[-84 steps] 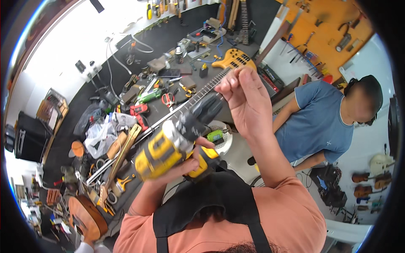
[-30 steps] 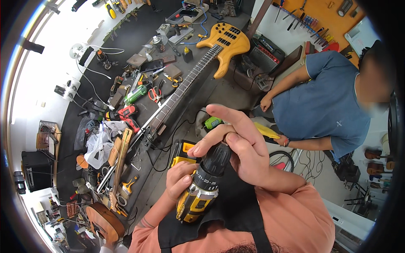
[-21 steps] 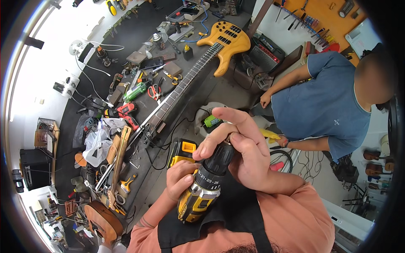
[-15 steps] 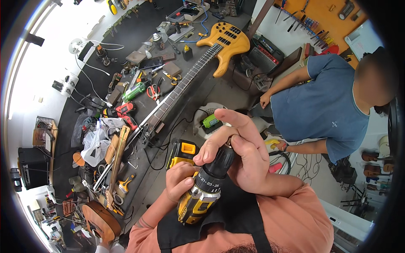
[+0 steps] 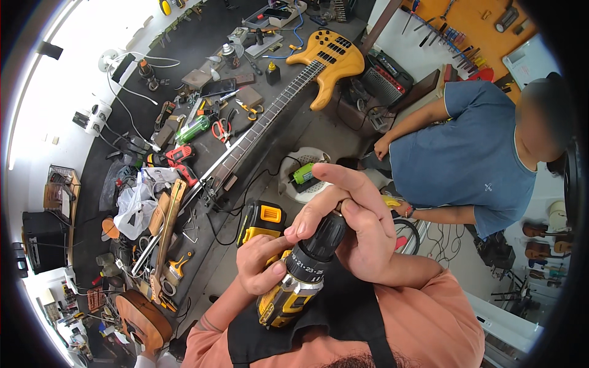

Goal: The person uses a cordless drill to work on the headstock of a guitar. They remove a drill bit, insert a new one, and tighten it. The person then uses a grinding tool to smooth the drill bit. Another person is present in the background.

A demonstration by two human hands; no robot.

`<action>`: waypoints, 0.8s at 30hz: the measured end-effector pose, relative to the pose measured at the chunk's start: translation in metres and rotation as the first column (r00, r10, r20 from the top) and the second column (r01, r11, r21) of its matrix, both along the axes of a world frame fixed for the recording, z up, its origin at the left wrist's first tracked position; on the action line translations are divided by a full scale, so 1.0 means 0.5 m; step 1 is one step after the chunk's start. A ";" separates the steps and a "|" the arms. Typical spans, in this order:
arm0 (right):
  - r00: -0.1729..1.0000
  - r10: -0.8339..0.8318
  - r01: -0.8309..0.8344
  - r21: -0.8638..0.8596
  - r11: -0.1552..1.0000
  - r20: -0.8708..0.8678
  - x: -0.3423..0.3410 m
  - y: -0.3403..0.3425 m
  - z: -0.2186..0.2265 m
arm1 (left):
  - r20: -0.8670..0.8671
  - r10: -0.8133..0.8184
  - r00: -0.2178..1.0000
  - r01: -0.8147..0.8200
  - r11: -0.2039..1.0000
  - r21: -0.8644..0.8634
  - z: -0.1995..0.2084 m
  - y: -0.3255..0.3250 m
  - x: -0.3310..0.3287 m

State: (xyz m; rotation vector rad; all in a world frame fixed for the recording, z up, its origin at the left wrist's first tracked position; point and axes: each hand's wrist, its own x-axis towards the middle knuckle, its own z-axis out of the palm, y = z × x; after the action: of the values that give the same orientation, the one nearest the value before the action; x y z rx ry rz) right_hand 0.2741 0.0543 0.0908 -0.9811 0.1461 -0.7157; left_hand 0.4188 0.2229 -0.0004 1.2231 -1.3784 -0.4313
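We held a yellow-and-black drill point(image 5: 283, 305) in our left hand point(image 5: 260, 264), and the fingers point(image 5: 351, 178) of our right hand point(image 5: 370, 242) curled round the front of its black chuck point(image 5: 326, 238). Beyond, a bass guitar point(image 5: 334, 67) lay on the cluttered desk point(image 5: 205, 151); a person in a blue shirt point(image 5: 454, 153) was to our right.

Before the apron point(image 5: 350, 313), a drill point(image 5: 288, 300) in the left hand point(image 5: 261, 264), with the right hand point(image 5: 368, 227) at its chuck point(image 5: 326, 236) and a small piece point(image 5: 338, 207) between thumb and forefinger. To the left and ahead, a workbench point(image 5: 270, 98) with a bass guitar point(image 5: 334, 66) lying diagonally across it, scissors point(image 5: 253, 112) and pliers point(image 5: 229, 118) left of its neck, and a plastic bag point(image 5: 132, 211) nearer. Between workbench and co-worker point(image 5: 454, 153) at the right, a power tool point(image 5: 301, 175) on a stool-like seat point(image 5: 307, 196); right of the bass guitar, an amplifier point(image 5: 388, 86).
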 end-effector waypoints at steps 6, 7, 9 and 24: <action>1.000 -0.004 0.003 -0.043 0.999 -0.026 0.001 -0.008 0.003 | 0.179 0.054 0.982 -0.030 0.990 -0.135 0.017 -0.011 -0.003; 1.000 -0.010 0.009 -0.031 0.999 -0.024 0.002 -0.008 0.002 | 0.208 0.061 0.976 -0.027 0.986 -0.164 0.017 -0.013 -0.001; 1.000 -0.022 0.022 -0.007 1.000 -0.019 0.005 -0.005 0.001 | 0.287 0.108 0.952 -0.025 0.960 -0.278 0.007 -0.025 -0.001; 0.995 -0.083 0.083 0.004 0.997 0.050 0.014 0.018 0.011 | -0.092 -0.054 0.994 0.052 0.998 -0.018 -0.116 0.024 -0.033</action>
State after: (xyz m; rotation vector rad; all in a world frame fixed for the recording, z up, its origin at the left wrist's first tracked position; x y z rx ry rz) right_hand 0.2810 0.0635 0.0961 -0.9585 0.1442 -0.8155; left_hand 0.4022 0.2350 -0.0583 1.1419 -1.3353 -0.5067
